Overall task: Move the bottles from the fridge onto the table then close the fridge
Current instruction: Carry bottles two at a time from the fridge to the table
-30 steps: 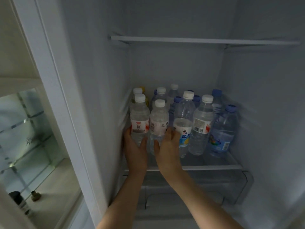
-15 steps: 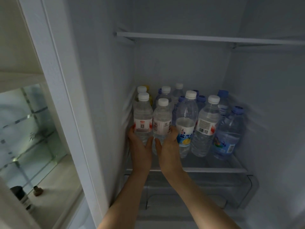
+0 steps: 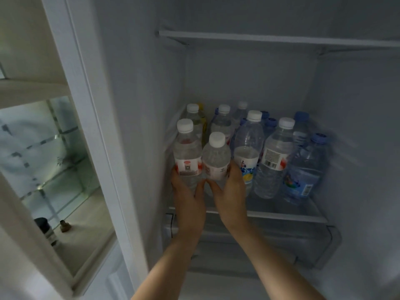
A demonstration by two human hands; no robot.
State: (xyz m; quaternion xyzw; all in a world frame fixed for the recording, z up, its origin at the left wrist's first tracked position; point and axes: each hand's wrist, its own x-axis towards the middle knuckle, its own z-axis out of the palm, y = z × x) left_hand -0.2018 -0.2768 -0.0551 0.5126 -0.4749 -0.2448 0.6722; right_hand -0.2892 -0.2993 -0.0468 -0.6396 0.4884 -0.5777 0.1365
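Open white fridge interior [image 3: 140,105] fills the view, dim, door side to the left with a pale cabinet shelf behind glass beyond it.

Nearest: two bare forearms reach in from the bottom edge. Left hand [image 3: 188,195] is wrapped round the lower body of a clear plastic water bottle with a white cap and red-and-white label [image 3: 186,154], thumb on the near side, fingers curled behind. Right hand [image 3: 229,191] grips a shorter clear bottle with a white cap and pale label [image 3: 216,159] the same way, low on the body. These two front-left bottles touch each other and sit at the front of the clear glass fridge shelf [image 3: 281,215]; whether their bases are off the shelf cannot be told.

Just beside the right hand stands a taller clear bottle with a white cap and blue-yellow label [image 3: 247,148], then a white-capped bottle with a barcode label [image 3: 273,156], then a blue-capped bottle with a blue label [image 3: 305,169] at far right. Further back, more white- and blue-capped bottles crowd the rear row. An upper white shelf [image 3: 259,38] is above. No bench in view.

Step in hand, as judged: lifting out the first pair. Task barely begun. Best to lift both straight up a little before pulling back, keep them upright, and watch the right knuckles against the neighbouring tall bottle, which could tip. Low grips on thin plastic may squash, so firm but not hard.
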